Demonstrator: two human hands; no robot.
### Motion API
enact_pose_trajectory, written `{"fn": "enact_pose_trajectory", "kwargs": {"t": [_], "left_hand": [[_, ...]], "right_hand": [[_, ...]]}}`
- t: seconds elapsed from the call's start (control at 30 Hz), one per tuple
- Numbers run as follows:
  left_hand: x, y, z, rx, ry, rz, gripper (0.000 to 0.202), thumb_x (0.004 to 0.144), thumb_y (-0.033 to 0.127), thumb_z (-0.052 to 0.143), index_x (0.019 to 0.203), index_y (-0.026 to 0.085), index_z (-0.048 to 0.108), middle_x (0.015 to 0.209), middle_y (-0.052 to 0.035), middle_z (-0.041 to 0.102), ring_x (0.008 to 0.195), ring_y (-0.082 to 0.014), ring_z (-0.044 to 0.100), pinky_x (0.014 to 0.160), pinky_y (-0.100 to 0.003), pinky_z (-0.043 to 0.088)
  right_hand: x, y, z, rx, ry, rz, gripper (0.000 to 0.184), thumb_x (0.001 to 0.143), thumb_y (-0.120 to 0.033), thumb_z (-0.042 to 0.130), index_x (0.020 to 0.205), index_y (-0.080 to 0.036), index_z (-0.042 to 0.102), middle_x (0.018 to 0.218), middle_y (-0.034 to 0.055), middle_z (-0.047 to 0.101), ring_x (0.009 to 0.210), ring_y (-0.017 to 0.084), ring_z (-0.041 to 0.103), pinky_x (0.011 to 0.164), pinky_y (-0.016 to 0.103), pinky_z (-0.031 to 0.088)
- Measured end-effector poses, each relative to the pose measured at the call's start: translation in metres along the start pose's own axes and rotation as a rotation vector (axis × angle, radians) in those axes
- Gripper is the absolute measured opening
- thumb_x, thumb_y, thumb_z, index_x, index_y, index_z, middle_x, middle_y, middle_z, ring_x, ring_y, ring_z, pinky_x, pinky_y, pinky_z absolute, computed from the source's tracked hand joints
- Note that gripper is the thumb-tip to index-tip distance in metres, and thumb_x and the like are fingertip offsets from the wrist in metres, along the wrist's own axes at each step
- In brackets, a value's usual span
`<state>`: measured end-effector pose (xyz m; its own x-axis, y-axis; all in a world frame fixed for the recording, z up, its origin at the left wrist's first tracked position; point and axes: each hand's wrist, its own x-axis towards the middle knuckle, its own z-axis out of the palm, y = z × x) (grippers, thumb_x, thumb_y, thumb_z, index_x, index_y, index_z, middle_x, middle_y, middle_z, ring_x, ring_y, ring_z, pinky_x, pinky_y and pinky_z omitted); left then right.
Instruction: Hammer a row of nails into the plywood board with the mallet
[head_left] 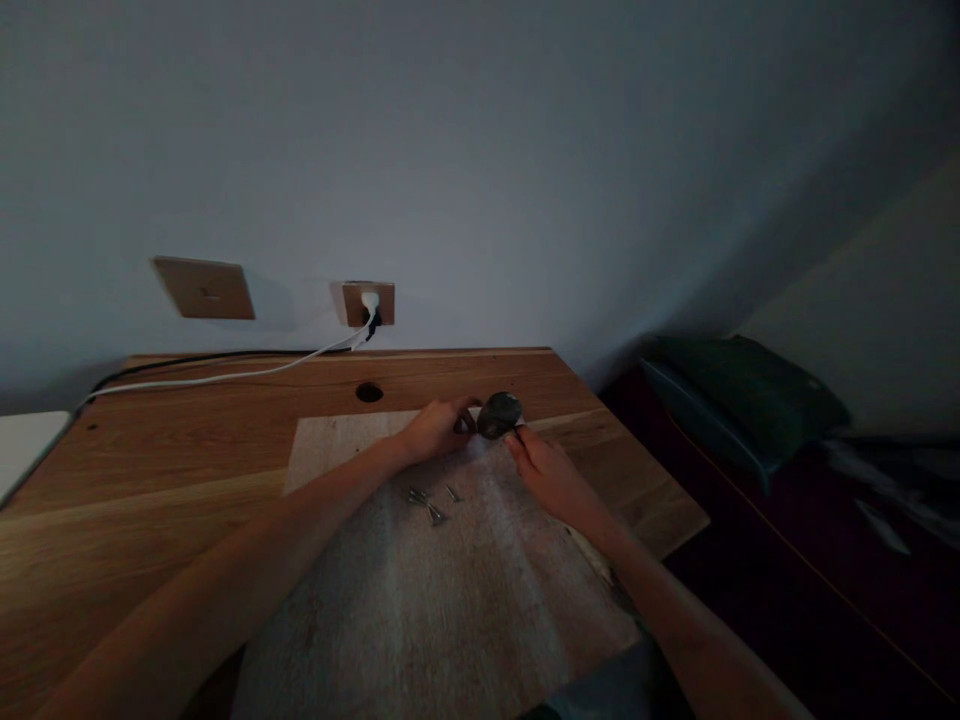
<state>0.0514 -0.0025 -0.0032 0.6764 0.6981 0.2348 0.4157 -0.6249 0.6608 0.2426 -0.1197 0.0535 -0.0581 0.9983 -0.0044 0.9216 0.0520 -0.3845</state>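
With the R hand (pixel 551 475), a dark disc (pixel 499 415) is being pinched at its lower R edge, thumb & fingers closed on it. The disc is being held btwn the hands, near the far edge of a board (pixel 450 620). The L hand (pixel 435 432) is being held curled just beside the disc's L edge; whether it's touching can't be told. A few screws (pixel 436 516) are being supported on the board, btwn the forearms. The board is being borne by a table (pixel 112 470). A white plug (pixel 370 300) is being held in a wall socket (pixel 386 300).
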Motion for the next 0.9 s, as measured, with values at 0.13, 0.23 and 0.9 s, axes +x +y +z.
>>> {"fn": "enact_pose_trajectory", "kwargs": {"t": [0.13,0.23,0.9], "left_hand": [[-0.0002,-0.0001,0.0005,-0.009,0.015,-0.005,0.057,0.08,0.006,0.066,0.135,0.021,0.06,0.099,-0.0015,0.082,0.08,-0.0173,0.076,0.073,-0.024,0.054],[-0.0004,0.0008,0.0,-0.009,0.018,-0.008,0.051,0.08,0.008,0.069,0.129,0.02,0.062,0.1,-0.0024,0.082,0.079,-0.0175,0.075,0.072,-0.024,0.053],[0.0022,-0.0018,0.0019,-0.015,0.033,0.002,0.049,0.079,0.006,0.071,0.127,0.019,0.065,0.1,-0.0035,0.083,0.082,-0.0194,0.077,0.077,-0.027,0.055]], "right_hand": [[-0.002,0.0,-0.0012,-0.004,-0.001,-0.004,0.032,0.111,-0.03,0.035,0.118,-0.017,0.062,0.101,0.0156,0.074,0.097,0.032,0.071,0.08,0.035,0.043],[-0.0027,-0.0026,0.0008,-0.001,-0.022,-0.011,0.03,0.111,-0.029,0.037,0.117,-0.016,0.063,0.102,0.0159,0.074,0.102,0.032,0.07,0.081,0.034,0.044],[-0.0051,-0.0032,-0.0001,0.006,-0.027,-0.022,0.031,0.111,-0.031,0.036,0.115,-0.016,0.063,0.097,0.015,0.074,0.095,0.031,0.071,0.077,0.033,0.042]]}}
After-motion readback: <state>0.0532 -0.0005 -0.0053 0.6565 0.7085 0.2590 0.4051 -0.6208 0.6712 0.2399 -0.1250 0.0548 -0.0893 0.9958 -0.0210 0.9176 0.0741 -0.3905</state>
